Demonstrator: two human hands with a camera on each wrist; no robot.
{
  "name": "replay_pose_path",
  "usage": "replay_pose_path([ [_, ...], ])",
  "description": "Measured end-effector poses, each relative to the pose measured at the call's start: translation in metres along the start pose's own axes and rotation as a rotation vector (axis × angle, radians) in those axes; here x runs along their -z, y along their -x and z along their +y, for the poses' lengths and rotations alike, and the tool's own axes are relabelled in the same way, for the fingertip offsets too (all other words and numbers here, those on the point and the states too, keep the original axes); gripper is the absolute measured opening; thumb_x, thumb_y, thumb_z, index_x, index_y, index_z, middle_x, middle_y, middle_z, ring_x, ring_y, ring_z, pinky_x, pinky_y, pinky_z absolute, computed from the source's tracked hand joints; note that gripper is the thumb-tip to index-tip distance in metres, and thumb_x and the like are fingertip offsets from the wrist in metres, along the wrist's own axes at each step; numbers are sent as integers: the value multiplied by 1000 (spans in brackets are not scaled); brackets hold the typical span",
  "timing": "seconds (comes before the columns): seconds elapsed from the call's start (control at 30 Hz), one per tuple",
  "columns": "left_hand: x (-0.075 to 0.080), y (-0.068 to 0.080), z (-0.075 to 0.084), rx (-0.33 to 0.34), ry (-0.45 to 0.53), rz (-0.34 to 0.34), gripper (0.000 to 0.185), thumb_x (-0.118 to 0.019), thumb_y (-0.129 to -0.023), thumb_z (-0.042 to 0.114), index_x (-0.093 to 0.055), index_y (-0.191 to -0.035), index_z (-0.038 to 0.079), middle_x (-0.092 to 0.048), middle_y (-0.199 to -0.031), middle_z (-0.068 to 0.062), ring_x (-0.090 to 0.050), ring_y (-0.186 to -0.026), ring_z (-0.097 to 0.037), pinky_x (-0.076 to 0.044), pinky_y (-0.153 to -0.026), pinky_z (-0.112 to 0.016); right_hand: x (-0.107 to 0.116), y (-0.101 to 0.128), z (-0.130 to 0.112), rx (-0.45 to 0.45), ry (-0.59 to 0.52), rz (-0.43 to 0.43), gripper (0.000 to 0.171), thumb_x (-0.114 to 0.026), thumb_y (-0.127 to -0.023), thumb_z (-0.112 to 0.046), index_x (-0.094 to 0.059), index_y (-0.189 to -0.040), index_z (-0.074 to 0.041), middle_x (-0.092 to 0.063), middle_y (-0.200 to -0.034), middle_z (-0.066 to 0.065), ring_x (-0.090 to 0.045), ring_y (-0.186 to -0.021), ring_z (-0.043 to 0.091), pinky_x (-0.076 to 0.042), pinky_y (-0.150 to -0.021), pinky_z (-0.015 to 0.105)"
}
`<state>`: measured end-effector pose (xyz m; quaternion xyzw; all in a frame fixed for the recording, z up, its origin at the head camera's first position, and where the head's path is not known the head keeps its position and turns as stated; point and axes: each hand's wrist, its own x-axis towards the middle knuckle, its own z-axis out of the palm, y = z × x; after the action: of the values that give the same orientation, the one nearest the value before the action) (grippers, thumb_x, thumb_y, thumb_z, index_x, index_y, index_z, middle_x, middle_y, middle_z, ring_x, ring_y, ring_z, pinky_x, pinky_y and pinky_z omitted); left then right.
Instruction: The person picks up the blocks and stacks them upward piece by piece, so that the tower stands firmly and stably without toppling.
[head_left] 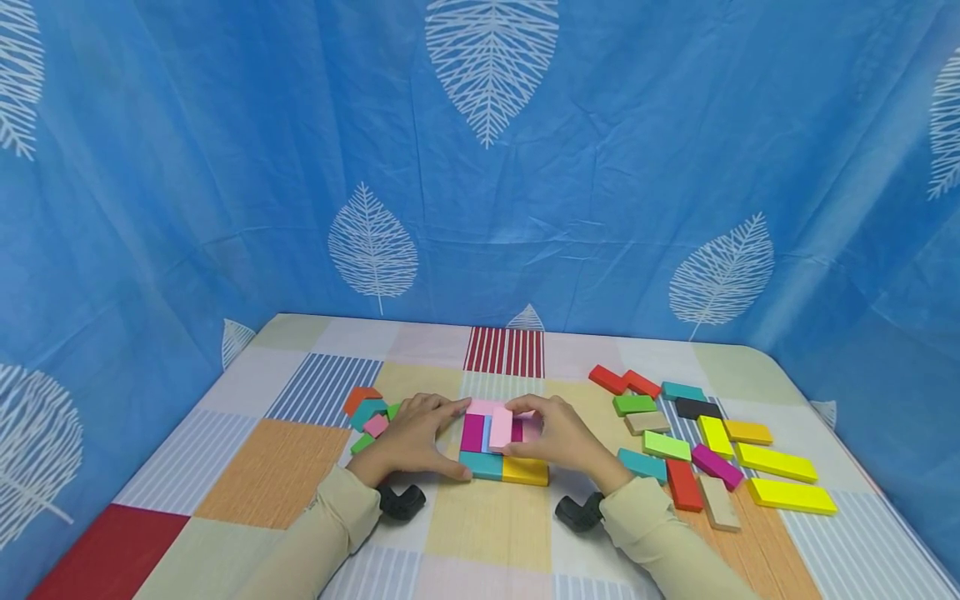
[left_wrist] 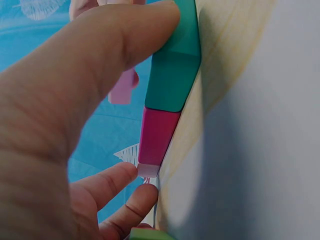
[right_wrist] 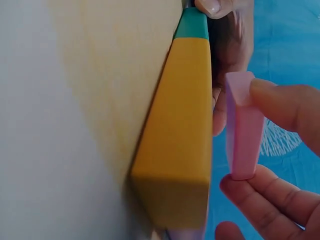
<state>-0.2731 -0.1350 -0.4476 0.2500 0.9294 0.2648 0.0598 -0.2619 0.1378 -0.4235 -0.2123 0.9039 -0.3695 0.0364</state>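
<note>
At the middle of the checkered tablecloth lies a flat cluster of coloured blocks. A teal block (head_left: 482,464) and a yellow block (head_left: 525,472) form its near edge, with a magenta block (head_left: 472,432) behind them. My left hand (head_left: 431,437) clasps the cluster's left side. Its thumb (left_wrist: 125,35) presses the teal block (left_wrist: 175,65) and its fingers curl at the far pink end. My right hand (head_left: 555,433) pinches a pink block (right_wrist: 242,130) between thumb and fingers. It holds that pink block (head_left: 501,429) just above the cluster, beside the yellow block (right_wrist: 180,135).
Several loose blocks (head_left: 712,450) in red, green, yellow, teal, black and tan lie scattered at the right. A small pile of blocks (head_left: 369,414) sits left of my left hand. A blue leaf-print curtain (head_left: 480,167) closes in the back and both sides of the table.
</note>
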Motion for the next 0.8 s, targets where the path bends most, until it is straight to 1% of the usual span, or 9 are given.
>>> replay_pose_path([
  [0.2, 0, -1, -1, -12, -1, -1, 114, -90, -70, 65, -50, -163, 13, -59, -145, -12, -42, -140, -36, -34, -117, -63, -6, -6, -8, -18, 41, -8, 56, -96, -81, -27, -75, -130, -6, -74, -128, 8, -53, -114, 26, -51, -94, 43],
  [0.37, 0, -1, -1, -22, 1, -2, 114, -91, -70, 64, -50, -163, 12, -58, -146, -13, -42, -140, -37, -33, -118, -64, -10, -10, -11, -26, 58, -27, 56, -95, -82, -26, -75, -130, -6, -72, -129, 9, -53, -118, 27, -53, -95, 42],
  [0.57, 1, -1, -1, -26, -2, -8, 113, -91, -71, 63, -50, -163, 12, -58, -146, -14, -42, -139, -37, -33, -118, -64, -12, -14, -13, -29, 64, -31, 58, -96, -82, -26, -74, -131, -5, -72, -126, 10, -55, -117, 28, -54, -97, 45],
  [0.8, 1, -1, 0, -20, -4, -12, 113, -91, -71, 64, -50, -163, 12, -58, -146, -13, -42, -140, -37, -34, -118, -63, -13, -15, -13, -26, 71, -42, 58, -95, -82, -26, -73, -132, -6, -72, -125, 9, -56, -117, 28, -55, -98, 48],
])
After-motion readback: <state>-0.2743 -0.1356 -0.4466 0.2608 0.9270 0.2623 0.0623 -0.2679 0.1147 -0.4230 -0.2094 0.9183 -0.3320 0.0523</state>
